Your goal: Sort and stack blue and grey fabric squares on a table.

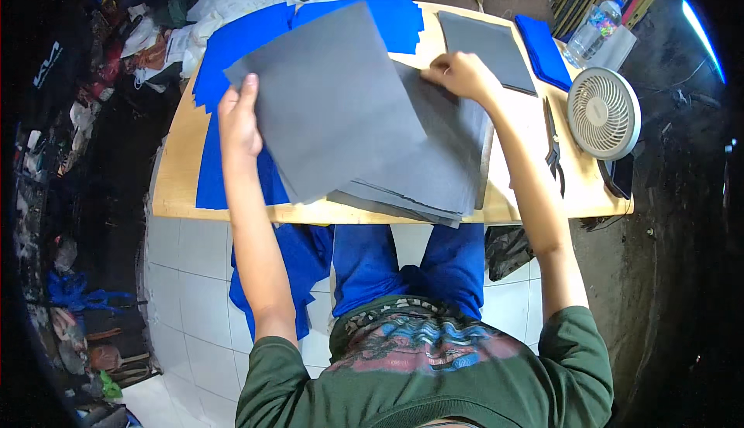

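Note:
My left hand grips the left edge of a large dark grey sheet, thumb on top. The sheet is raised and tilted over the table, and whether it is fabric or paper I cannot tell. Beneath its right side lies a stack of similar grey sheets, edges uneven at the front. My right hand is closed at the far edge of this stack, fingers pinching a grey sheet there; the fingertips are partly hidden. Blue fabric pieces with stepped edges lie under and beyond the raised sheet.
On the right of the wooden table are another grey stack, a folded blue cloth, black scissors, a small round fan, a phone and a clear bottle. Blue fabric hangs below the front edge.

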A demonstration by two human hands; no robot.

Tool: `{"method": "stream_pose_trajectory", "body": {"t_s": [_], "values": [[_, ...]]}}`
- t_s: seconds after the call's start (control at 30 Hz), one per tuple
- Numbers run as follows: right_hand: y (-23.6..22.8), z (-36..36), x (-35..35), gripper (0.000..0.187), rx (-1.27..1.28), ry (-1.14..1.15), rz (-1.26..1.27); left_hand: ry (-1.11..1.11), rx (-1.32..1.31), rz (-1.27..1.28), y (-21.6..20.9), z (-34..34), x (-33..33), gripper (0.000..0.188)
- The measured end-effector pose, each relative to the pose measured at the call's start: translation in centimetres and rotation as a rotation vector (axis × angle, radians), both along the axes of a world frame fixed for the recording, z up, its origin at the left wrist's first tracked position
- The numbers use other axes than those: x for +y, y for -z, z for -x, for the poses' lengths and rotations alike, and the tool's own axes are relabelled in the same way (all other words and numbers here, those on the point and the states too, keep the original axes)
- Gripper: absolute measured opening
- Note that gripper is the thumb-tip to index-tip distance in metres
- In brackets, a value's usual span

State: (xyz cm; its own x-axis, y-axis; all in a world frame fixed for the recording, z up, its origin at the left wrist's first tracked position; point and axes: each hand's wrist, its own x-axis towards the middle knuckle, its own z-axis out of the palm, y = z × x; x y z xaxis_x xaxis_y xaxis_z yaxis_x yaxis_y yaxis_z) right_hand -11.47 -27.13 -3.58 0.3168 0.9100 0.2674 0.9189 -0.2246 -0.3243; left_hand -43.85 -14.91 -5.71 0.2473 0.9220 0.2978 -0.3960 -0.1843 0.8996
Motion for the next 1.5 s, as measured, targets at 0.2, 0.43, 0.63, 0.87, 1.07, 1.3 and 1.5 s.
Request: {"method": "stream_pose_trajectory", "body": {"t_s": [0.2,0.43,0.63,0.87,1.07,1.3,1.5], "values": [[1.1,-1.1,-0.8,0.036,0.077,-0.116,-0.055,-0.083,-0.067,0.126,-1.1,6.6,2.0,0.033],[-0.9,-0.7,-0.7,0.021,-0.006,-0.172,-0.172,-0.144,0.054,0.259,0.2,11.6,1.2,0.032],[-11.3,2.2,-2.2,0.022,0.154,-0.491,-0.22,-0.074,0.003,0.263,1.1,14.4,0.8,0.03],[-17.5,9.6,4.1,0.025,0.285,-0.797,-0.152,-0.076,0.078,0.186,0.9,12.8,0.4,0.026],[-10.2,19.6,14.4,0.028,0.031,-1.075,0.03,-0.063,0.045,0.226,1.3,12.9,0.8,0.027],[-3.1,21.1,18.2,0.022,-0.278,-1.119,-0.525,-0.133,0.158,0.213,1.4,12.7,1.3,0.024],[-5.2,23.4,17.5,0.021,-0.041,-1.11,0.109,-0.074,0.162,0.221,1.8,14.2,1.2,0.025]]}}
